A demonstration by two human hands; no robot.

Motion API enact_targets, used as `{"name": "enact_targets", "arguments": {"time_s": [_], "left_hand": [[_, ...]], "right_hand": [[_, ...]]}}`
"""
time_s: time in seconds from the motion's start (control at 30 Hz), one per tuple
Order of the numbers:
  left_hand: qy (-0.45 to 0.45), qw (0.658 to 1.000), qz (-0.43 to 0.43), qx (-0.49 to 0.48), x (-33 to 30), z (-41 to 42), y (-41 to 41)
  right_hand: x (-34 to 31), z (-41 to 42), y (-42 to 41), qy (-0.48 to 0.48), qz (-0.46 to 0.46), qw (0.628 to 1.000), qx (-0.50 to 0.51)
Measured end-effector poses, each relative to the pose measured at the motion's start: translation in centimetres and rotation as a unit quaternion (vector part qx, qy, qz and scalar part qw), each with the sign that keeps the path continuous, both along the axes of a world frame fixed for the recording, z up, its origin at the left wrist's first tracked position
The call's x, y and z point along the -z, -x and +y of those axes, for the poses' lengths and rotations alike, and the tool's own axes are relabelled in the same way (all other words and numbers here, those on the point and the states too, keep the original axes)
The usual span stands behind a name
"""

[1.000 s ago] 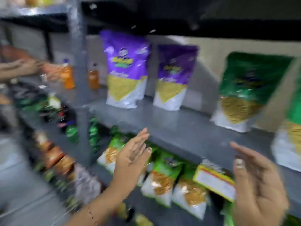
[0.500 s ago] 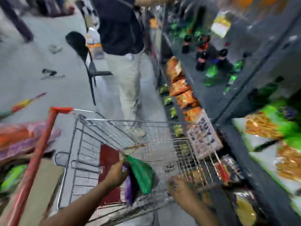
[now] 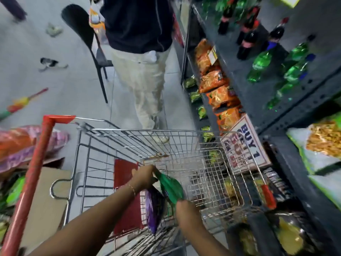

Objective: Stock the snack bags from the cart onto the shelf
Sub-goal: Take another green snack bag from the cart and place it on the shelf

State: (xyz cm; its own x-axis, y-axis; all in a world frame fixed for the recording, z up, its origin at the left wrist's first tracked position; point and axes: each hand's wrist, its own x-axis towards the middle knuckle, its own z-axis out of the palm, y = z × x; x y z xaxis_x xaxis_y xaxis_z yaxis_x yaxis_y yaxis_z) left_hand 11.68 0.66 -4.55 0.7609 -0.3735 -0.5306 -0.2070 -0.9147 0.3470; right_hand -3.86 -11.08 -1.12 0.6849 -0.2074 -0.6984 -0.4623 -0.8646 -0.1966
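Left hand (image 3: 143, 177) is down in the cart (image 3: 184, 145) now, clenched on the green bag's (image 3: 170, 187) top; a second ago both were empty at the shelf (image 3: 287, 111). Right hand's (image 3: 181, 205) grip hidden. Purple bag (image 3: 154, 209) waits beside.

Wire cart (image 3: 184, 137) beside a dark shelf (image 3: 302, 108)
A green bag (image 3: 172, 189) and a purple bag (image 3: 154, 209) sit in the cart; orange bags (image 3: 221, 97) and bottles (image 3: 262, 61) stand on the shelf.
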Motion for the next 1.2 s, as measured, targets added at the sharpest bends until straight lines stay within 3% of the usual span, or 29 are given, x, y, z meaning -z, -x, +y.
{"name": "enact_targets", "arguments": {"time_s": [0.17, 0.23, 0.27, 0.33, 0.4, 0.47, 0.57, 0.67, 0.8, 0.87, 0.93, 0.97, 1.07, 1.13, 1.2], "left_hand": [[0.045, 0.993, -0.089, 0.064, -2.6, -1.5, -1.3], [0.139, 0.985, -0.091, 0.039, -5.0, -2.3, -1.6], [0.232, 0.972, -0.043, -0.009, -5.8, -2.4, -1.8], [0.424, 0.892, 0.118, -0.105, -8.6, -2.9, -1.9], [0.484, 0.843, 0.222, -0.079, -11.3, -2.9, -1.9], [0.465, 0.838, 0.284, 0.028, -15.4, -4.3, -0.8], [0.384, 0.864, 0.279, 0.165, -20.9, -7.6, 2.1], [0.412, 0.861, 0.227, 0.193, -24.2, -12.0, 5.2], [0.528, 0.801, 0.164, 0.230, -32.3, -18.3, 11.8], [0.564, 0.763, 0.170, 0.268, -36.6, -20.8, 15.5], [0.595, 0.716, 0.198, 0.307, -39.4, -22.6, 18.2], [0.607, 0.696, 0.219, 0.316, -41.2, -24.1, 20.7], [0.620, 0.647, 0.270, 0.352, -44.5, -25.9, 25.4], [0.617, 0.632, 0.277, 0.379, -45.9, -28.0, 29.3], [0.604, 0.628, 0.283, 0.401, -46.9, -30.3, 33.2]], "right_hand": [[-4.4, -3.4, -0.5, 0.007, -0.081, 0.994, 0.068], [-7.8, -4.6, -0.2, 0.012, -0.129, 0.987, 0.096], [-9.3, -5.1, -0.2, 0.023, -0.153, 0.983, 0.098], [-13.3, -6.2, 0.7, 0.046, -0.206, 0.972, 0.101], [-17.8, -7.0, 2.0, 0.060, -0.252, 0.961, 0.097], [-23.6, -8.1, 4.1, 0.105, -0.310, 0.941, 0.091], [-32.4, -9.6, 7.7, 0.177, -0.437, 0.877, 0.093], [-41.1, -11.4, 11.2, 0.255, -0.538, 0.796, 0.106], [-50.8, -14.7, 16.9, 0.304, -0.636, 0.691, 0.161], [-54.0, -15.7, 21.1, 0.277, -0.703, 0.631, 0.176], [-55.0, -15.7, 25.5, 0.168, -0.761, 0.592, 0.207], [-55.2, -15.4, 29.0, 0.125, -0.763, 0.591, 0.231], [-50.8, -15.4, 34.0, 0.045, -0.686, 0.652, 0.320], [-47.8, -15.9, 37.2, 0.007, -0.680, 0.637, 0.362], [-45.7, -17.1, 40.1, 0.013, -0.698, 0.598, 0.393]]}}
